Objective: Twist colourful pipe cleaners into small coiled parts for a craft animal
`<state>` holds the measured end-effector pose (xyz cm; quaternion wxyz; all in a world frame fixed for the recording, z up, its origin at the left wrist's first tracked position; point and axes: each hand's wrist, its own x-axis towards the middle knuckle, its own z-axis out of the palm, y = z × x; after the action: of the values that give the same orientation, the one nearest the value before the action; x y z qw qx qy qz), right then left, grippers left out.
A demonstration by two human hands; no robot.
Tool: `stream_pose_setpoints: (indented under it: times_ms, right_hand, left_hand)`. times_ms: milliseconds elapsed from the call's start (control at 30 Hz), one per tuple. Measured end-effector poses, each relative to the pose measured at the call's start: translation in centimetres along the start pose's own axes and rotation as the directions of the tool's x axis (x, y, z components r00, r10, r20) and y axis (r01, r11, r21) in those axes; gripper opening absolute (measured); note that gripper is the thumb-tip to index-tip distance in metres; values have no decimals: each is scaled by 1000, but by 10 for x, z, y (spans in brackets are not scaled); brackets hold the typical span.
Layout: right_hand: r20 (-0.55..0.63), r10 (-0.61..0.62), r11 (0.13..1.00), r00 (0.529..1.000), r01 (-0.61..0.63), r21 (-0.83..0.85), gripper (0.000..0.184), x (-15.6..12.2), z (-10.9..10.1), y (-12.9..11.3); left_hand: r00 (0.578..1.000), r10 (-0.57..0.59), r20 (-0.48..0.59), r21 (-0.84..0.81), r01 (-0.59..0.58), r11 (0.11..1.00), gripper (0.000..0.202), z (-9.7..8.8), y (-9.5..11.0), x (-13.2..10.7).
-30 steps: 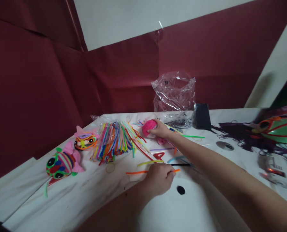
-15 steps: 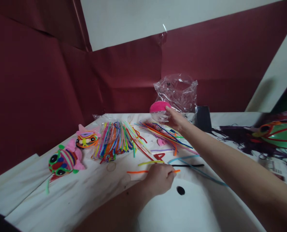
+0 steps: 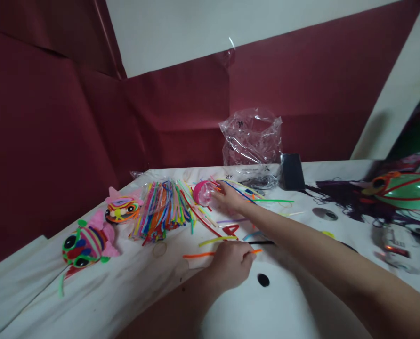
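My left hand [image 3: 233, 263] is closed in a fist on the table, and an orange pipe cleaner [image 3: 198, 255] sticks out on both sides of it. Further back, my right hand [image 3: 227, 197] has its fingers against a bright pink ribbed dome [image 3: 200, 192] with a clear plastic-like side, tilted with the pink side to the left. The dome is low among loose pipe cleaners, beside the bagged bundle of pipe cleaners [image 3: 162, 209]. A yellow pipe cleaner [image 3: 217, 240] and a bent red one [image 3: 231, 230] lie just beyond my left hand. A black oval [image 3: 263, 280] is near it.
Two colourful fish-like crafts [image 3: 88, 242] lie on the left. Clear plastic wrapping [image 3: 254, 136] and a dark block [image 3: 292, 172] stand at the back. On the right are a green balloon with red strips [image 3: 409, 190], purple strands [image 3: 344, 195] and a round grey lid-like piece [image 3: 325, 214].
My right hand has lowered the pink dome and moved it left, from in front of the wrapping to among the pipe cleaners. The dome has tipped leftward. My left hand has stayed in place.
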<state>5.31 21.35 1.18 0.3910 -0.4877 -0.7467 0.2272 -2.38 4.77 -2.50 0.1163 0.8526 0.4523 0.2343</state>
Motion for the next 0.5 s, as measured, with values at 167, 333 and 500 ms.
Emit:
stream_pose_setpoints:
  times_ms: [167, 333, 500]
  right_hand:
    - [81, 139, 934, 987, -103, -343, 31, 6, -46, 25]
    - [173, 265, 845, 949, -142, -516, 25, -5, -57, 46]
    - [164, 271, 867, 949, -167, -469, 27, 11, -77, 39]
  left_hand:
    - [1000, 6, -14, -12, -6, 1000, 24, -1, 2, 2]
    - [1000, 2, -29, -38, -3, 999, 22, -1, 2, 3]
    - [1000, 10, -28, -55, -11, 998, 21, 0, 1, 2]
